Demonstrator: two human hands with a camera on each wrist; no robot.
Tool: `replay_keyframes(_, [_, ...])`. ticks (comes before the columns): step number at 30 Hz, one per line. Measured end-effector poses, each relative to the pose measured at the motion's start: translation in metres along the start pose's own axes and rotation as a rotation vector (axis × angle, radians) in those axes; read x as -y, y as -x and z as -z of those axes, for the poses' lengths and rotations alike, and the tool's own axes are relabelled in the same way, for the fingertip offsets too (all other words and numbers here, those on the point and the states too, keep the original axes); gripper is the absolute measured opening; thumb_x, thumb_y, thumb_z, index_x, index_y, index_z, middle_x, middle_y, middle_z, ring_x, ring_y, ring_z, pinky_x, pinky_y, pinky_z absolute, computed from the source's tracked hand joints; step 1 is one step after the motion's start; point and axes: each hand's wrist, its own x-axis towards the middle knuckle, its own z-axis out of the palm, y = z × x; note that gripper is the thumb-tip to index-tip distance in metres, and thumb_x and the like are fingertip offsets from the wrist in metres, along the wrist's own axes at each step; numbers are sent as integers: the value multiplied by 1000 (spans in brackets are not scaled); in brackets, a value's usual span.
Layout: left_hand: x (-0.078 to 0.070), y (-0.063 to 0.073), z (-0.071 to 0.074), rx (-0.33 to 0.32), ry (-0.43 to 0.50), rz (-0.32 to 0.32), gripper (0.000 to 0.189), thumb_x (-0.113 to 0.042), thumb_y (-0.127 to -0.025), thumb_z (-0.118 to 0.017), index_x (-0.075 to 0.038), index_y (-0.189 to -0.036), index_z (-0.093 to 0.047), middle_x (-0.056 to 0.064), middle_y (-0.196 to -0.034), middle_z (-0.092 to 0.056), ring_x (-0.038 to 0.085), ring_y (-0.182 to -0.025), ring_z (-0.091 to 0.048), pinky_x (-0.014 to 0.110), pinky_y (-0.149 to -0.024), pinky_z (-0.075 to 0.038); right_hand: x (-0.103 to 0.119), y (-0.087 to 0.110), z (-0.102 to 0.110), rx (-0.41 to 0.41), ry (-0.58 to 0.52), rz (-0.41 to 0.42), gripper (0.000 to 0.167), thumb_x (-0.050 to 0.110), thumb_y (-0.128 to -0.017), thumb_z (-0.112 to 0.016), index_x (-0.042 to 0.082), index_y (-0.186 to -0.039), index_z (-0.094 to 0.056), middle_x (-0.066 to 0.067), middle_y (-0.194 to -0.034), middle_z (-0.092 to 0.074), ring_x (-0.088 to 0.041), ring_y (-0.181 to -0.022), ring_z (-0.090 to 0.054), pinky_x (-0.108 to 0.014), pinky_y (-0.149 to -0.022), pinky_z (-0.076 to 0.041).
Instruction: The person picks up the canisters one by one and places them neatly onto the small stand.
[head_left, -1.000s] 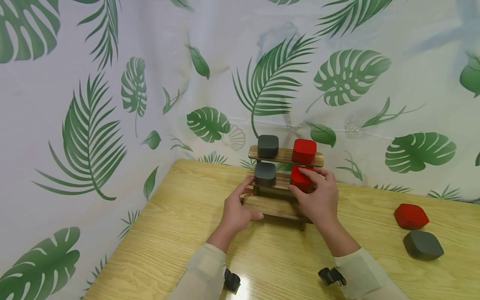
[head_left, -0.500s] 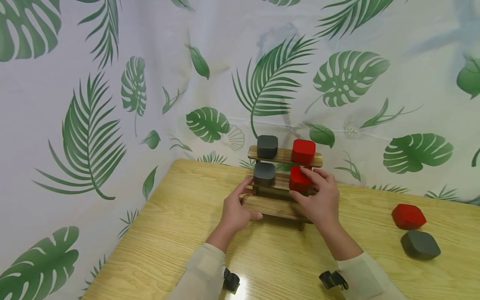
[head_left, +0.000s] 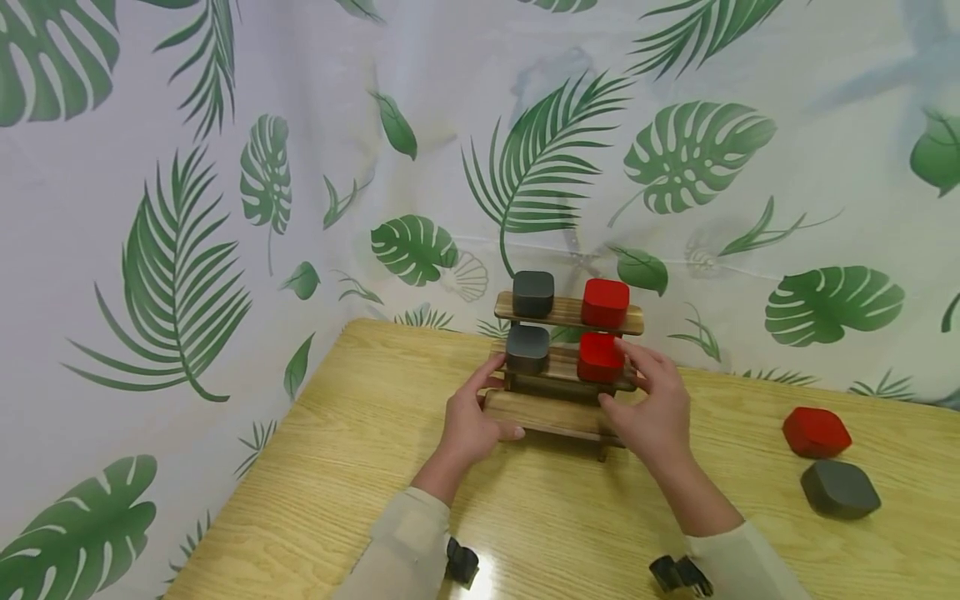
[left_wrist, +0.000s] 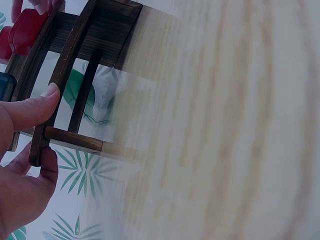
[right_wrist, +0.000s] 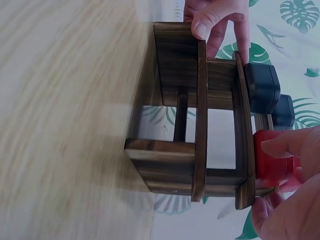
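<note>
A three-step wooden display stand (head_left: 551, 414) stands on the table near the back wall. My left hand (head_left: 468, 425) holds its left end, thumb on the front edge of the bottom step and fingers behind; the left wrist view shows the thumb (left_wrist: 37, 110) on the board. On the middle step sit a rounded dark grey block (head_left: 527, 348) and a rounded red block (head_left: 598, 358). My right hand (head_left: 656, 408) is spread at the red block's right side, fingers loosely bent. The top step bears another grey block (head_left: 533, 293) and red block (head_left: 606, 302).
A red block (head_left: 816, 432) and a dark grey block (head_left: 840, 489) lie on the wooden table (head_left: 315, 492) at the right. Behind the stand hangs a white cloth with green leaves (head_left: 555, 167).
My right hand has let go of the red block on the middle step and moved slightly right and down. The left hand keeps its hold on the stand.
</note>
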Motion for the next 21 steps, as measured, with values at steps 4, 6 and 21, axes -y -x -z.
replay_keyframes(4, [0, 0, -1, 0, -5, 17, 109, 16, -60, -88, -42, -145, -51, 2, -130, -58, 23, -112, -53, 43, -98, -43, -5, 3, 7, -5, 15, 2, 68, -11, -74, -79, 8, -137, -62, -16, -127, -55, -36, -114, -54, -54, -91, -50])
replay_keyframes(6, [0, 0, -1, 1, -4, 25, 110, 16, -60, -88, -43, -145, -50, 1, -129, -58, 23, -111, -53, 42, -98, -43, -7, 5, 9, -8, 25, 2, 68, -9, -75, -79, 8, -138, -61, -15, -127, -55, -35, -113, -55, -53, -91, -50])
replay_keyframes(21, [3, -2, -2, -9, 0, 33, 110, 16, -59, -88, -45, -144, -51, -3, -123, -59, 26, -109, -52, 40, -95, -44, -15, 9, 21, -69, 61, -37, 55, -2, -83, -74, 10, -136, -64, -10, -128, -60, -31, -114, -57, -32, -91, -50])
